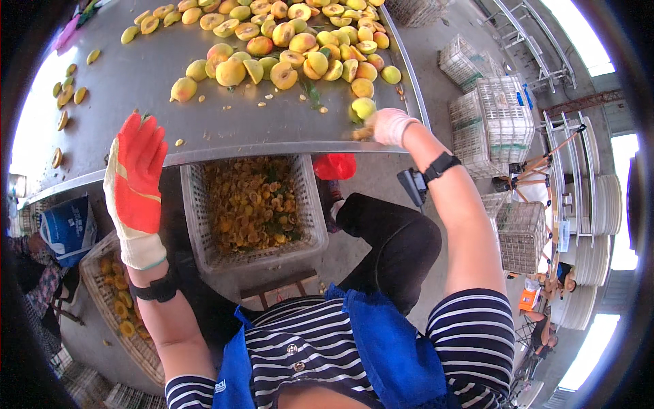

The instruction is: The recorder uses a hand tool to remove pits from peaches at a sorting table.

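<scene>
My left hand [138,177], in a red-coated glove with a cream cuff, is raised over the near edge of the metal table [231,126]. Its fingers point up and stretch out, and nothing is in them. On the right, my right hand [392,127], in a pale pinkish glove, is at the table's near right corner. Its fingertips are smeared by motion beside a yellow-green peach [362,109], so whether they grip anything is unclear. Beyond lies a heap of whole and halved yellow peaches [283,75], some halves showing a pit or hollow.
Below the table edge stands a pale plastic crate [315,235] of brownish fruit scraps. Another crate [102,300] at the left holds halved peaches. A red plastic item [335,165] hangs near my knee. Stacked crates [501,116] stand on the floor at the right. Small pits and a leaf [312,93] dot the tabletop.
</scene>
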### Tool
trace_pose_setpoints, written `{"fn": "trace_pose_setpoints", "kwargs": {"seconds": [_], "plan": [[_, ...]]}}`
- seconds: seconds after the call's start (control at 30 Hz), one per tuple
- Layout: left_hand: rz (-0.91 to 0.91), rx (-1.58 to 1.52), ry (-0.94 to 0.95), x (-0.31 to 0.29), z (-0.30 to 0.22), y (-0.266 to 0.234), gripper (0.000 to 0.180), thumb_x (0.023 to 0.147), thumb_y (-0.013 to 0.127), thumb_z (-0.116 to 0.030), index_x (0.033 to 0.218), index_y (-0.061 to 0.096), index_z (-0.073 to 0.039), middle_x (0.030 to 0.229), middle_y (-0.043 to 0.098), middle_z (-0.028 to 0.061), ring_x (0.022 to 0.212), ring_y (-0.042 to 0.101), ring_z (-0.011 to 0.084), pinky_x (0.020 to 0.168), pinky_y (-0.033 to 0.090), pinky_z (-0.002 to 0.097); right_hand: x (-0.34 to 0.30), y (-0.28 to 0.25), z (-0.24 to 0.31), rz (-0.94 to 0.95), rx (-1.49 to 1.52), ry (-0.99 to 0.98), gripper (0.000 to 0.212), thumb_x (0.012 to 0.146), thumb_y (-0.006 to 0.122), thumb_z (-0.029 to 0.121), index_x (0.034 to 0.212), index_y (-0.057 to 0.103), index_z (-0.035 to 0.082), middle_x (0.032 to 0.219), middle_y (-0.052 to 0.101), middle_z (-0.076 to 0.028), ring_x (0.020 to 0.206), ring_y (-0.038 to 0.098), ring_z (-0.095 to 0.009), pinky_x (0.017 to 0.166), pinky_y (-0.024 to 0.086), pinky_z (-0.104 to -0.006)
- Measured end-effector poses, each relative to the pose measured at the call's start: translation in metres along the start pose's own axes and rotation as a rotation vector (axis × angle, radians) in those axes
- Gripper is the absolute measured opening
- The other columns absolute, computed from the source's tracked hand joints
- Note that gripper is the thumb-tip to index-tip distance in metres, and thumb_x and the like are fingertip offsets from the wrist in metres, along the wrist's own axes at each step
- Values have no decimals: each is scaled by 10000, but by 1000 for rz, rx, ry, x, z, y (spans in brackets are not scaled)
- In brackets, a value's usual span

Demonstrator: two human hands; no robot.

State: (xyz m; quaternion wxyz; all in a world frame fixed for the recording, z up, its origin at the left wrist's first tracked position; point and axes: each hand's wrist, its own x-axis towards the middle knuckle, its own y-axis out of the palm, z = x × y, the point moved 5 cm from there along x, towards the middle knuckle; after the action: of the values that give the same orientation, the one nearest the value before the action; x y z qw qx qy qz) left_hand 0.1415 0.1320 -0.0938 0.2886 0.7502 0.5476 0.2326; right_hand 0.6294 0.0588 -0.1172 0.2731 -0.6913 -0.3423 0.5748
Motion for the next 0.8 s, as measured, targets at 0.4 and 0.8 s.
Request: {"fn": "trace_pose_setpoints", "kwargs": {"seconds": [0.4,0.8], "plan": [[110,114,21,4,22,27,604,1146,405,-367,1605,362,23,1581,500,214,1416,544,349,1199,436,465,13,-26,3,-302,373,114,444,953,645,374,1317,696,125,1144,751,-203,1073,717,-390,954,559,-452],[162,-176,-38,-21,52,85,499,1129,454,-458,1448,593,-100,1348,667,51,1212,626,150,961,516,299,-24,-86,260,30,2034,-916,659,1003,710,394,1497,512,5,1343,678,-140,1258,656,-277,1033,552,-443]]}}
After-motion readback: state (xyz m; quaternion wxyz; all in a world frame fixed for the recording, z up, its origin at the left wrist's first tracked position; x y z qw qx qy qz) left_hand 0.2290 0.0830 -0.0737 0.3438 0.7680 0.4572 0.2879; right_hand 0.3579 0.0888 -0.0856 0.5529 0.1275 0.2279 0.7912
